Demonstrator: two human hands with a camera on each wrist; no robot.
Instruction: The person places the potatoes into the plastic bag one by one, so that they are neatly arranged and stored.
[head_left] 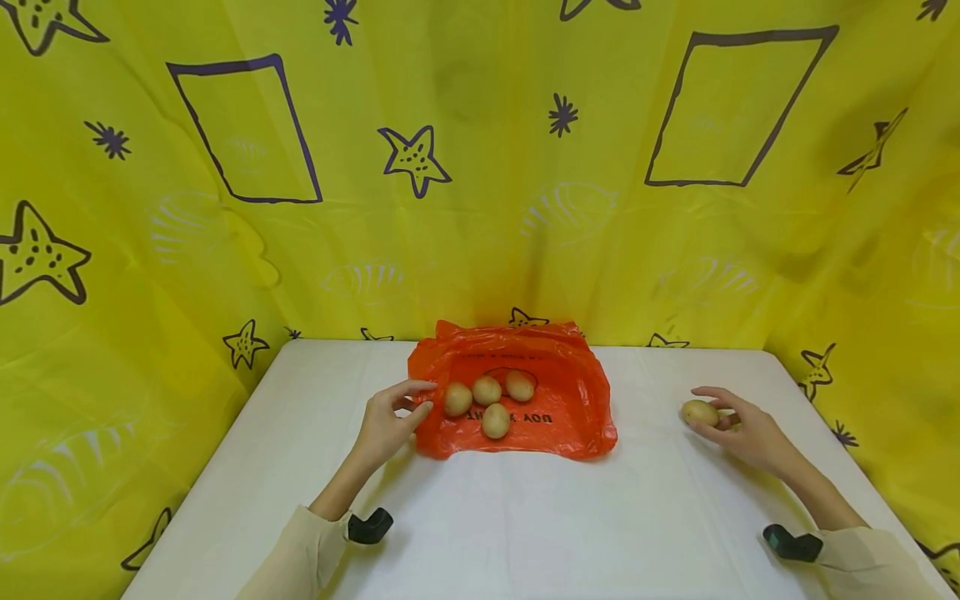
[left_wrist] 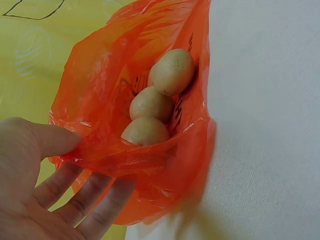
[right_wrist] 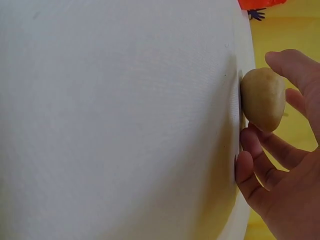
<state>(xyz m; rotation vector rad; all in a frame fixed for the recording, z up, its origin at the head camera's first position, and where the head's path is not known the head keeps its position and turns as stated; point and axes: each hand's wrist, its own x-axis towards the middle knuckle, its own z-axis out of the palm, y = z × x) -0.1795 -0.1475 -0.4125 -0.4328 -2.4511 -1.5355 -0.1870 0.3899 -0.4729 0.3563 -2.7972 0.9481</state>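
An orange-red plastic bag [head_left: 573, 408] lies with its mouth spread on the white table, dark print showing inside. Several potatoes [head_left: 496, 421] sit in it, grouped toward its left half. My left hand [head_left: 386, 427] pinches the bag's left rim; in the left wrist view the thumb is over the rim and the other fingers are behind the plastic. Well to the right of the bag, my right hand [head_left: 756, 435] has its thumb and fingers curved around a single potato [right_wrist: 263, 99]. That potato is at the tabletop, and whether it is lifted is hard to tell.
The white table [head_left: 570, 525] runs back to a yellow curtain [head_left: 480, 242] with drawn stars and fish, which also hangs along both sides. A black wrist device [head_left: 370, 527] is on the left cuff, and another black device [head_left: 792, 543] is on the right.
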